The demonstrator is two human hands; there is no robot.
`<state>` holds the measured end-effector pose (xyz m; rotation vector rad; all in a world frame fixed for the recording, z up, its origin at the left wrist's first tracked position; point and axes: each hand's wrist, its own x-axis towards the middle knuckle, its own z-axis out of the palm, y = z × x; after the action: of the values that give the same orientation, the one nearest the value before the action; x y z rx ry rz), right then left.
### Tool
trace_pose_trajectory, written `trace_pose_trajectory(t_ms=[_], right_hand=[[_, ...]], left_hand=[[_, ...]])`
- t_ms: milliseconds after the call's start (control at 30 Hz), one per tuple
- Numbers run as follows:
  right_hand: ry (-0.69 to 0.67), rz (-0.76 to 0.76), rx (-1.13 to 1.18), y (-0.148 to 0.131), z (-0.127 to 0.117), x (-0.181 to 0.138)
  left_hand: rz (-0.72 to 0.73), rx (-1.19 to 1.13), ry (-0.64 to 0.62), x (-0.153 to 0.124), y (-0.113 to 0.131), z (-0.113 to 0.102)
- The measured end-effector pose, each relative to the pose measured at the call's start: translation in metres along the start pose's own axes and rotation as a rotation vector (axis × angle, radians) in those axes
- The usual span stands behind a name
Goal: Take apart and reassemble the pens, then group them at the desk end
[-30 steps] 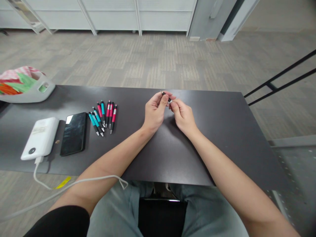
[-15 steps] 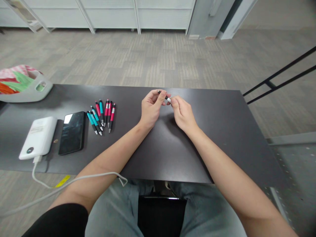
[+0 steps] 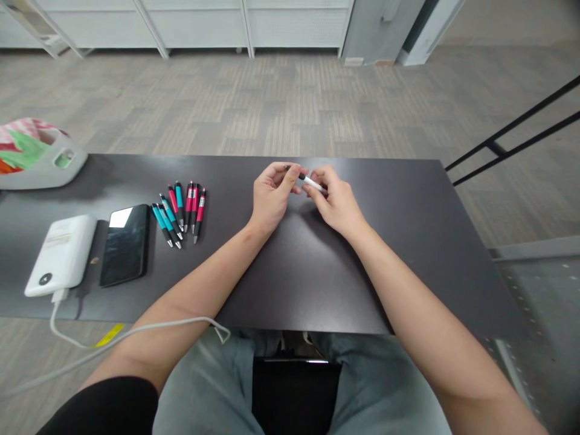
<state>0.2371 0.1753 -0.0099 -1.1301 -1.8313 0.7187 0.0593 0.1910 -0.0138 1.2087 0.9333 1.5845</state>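
Observation:
My left hand (image 3: pixel 270 196) and my right hand (image 3: pixel 334 199) meet above the far middle of the dark table (image 3: pixel 408 229). Between them they pinch a thin pen part (image 3: pixel 308 179) with a dark end on the left and a white stretch on the right. The left fingers curl round the dark end, and the right fingertips grip the white end. Several pink and teal pens (image 3: pixel 180 206) lie side by side on the table, left of my left hand.
A black phone (image 3: pixel 124 243) lies left of the pens, and a white power bank (image 3: pixel 61 254) with a white cable (image 3: pixel 136 332) sits beside it. A grey tray with colourful contents (image 3: pixel 34 156) sits at the table's far left corner. Black rails (image 3: pixel 512 139) stand at the right.
My hands have drawn slightly apart, so more of the white part shows between them. The view has shifted a little, so the table items sit further left.

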Motion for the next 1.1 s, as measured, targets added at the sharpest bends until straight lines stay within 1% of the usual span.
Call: trace_pose_trajectory(t_ms=[167,300,467,633,733,867,967,1100], right_hand=[[-0.015,0.018,-0.045,-0.001,-0.003,0.001],[-0.031,-0.03,-0.033,0.001,-0.003,0.001],[-0.051,-0.031,-0.047,0.003,-0.004,0.0],[-0.031,-0.093,-0.069,0.008,-0.006,0.003],[-0.049,-0.076,-0.075,0.01,-0.006,0.003],[-0.088,-0.036,-0.061,0.005,-0.008,0.002],[-0.06,-0.038,-0.042,0.002,-0.009,0.005],[-0.012,-0.061,-0.045,0.005,-0.008,0.008]], left_hand=[[-0.003,0.028,0.004,-0.001,0.002,0.0],[-0.012,0.029,-0.001,0.0,0.003,-0.001],[-0.013,0.02,0.016,0.002,0.003,-0.002],[-0.01,0.015,0.02,0.001,0.003,-0.001],[-0.002,0.013,0.023,-0.001,0.003,-0.001],[0.004,0.021,0.033,-0.003,0.006,0.0],[-0.012,0.05,0.049,-0.004,0.01,0.002],[-0.016,0.076,0.068,-0.005,0.013,0.003]])
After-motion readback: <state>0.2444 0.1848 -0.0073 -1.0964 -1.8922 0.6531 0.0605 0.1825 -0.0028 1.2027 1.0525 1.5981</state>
